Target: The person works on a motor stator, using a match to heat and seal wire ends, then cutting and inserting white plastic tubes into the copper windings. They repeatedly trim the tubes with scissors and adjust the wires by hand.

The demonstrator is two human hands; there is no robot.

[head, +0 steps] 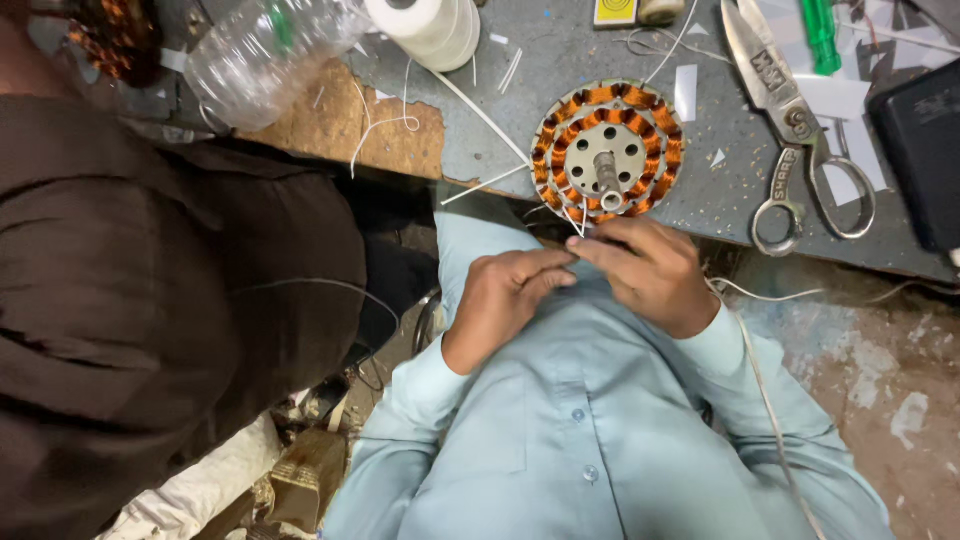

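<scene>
Item: my left hand (503,296) and right hand (645,272), both pinching thin white leads (579,222) at stator (607,151); overpulling risks snapping copper.

A grey bench top (560,60) fills the frame from eleven to three o'clock, speckled and littered with paper scraps. At eleven its covering is torn away, baring a brown patch (335,125). Below the bench edge, at four o'clock, lies a worn concrete floor (880,370), stained and flaking pale. At seven o'clock the floor is dim and cluttered. Light falls evenly from above
</scene>
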